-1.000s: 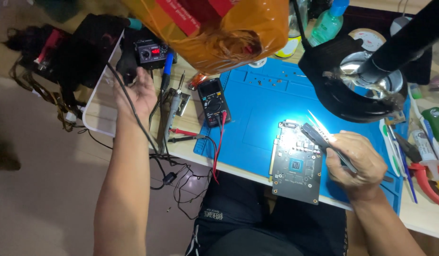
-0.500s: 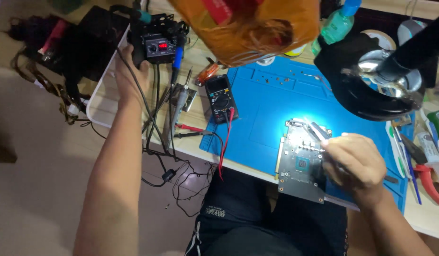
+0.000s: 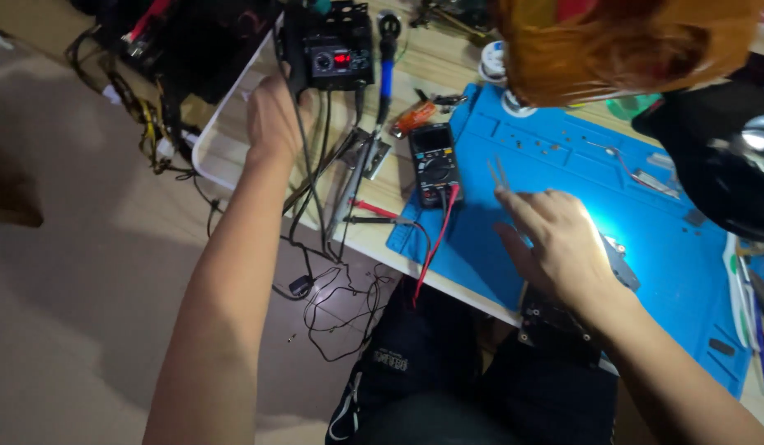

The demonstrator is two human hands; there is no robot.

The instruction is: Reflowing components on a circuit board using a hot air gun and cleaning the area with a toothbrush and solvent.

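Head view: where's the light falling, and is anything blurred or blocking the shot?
Head view: bright pool on the blue mat beside the right hand; floor and lap dim; a blurred orange object blocks the top right; left hand near the soldering station reasonably sharp.

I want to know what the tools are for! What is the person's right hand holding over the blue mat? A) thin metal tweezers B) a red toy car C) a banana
A: the right hand pinches thin metal tweezers above the blue mat.
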